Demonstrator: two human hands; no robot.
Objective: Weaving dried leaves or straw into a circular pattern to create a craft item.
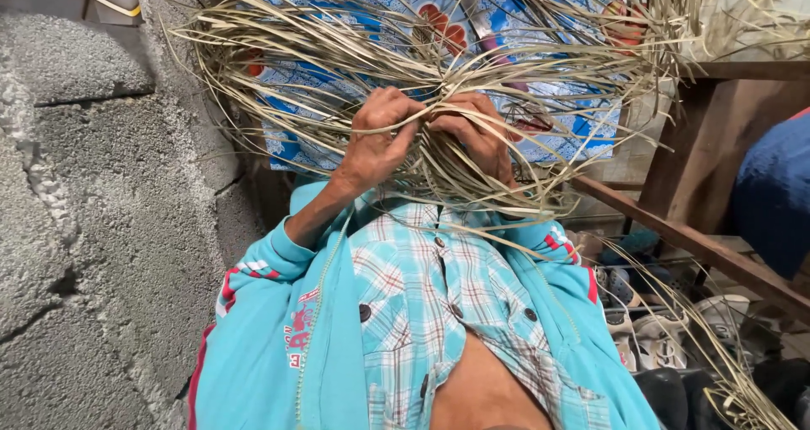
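Pale dried straw strips (337, 75) fan out loose over the blue patterned cloth (582, 126) on your lap, and no woven section shows yet, so the work looks to be at an early stage. Your left hand (377, 139) and right hand (477, 135) meet at the bundle's middle, fingers curled tight round a gathered clump of strips. Most strands hang unsorted, some trailing toward the shoes (658, 329).
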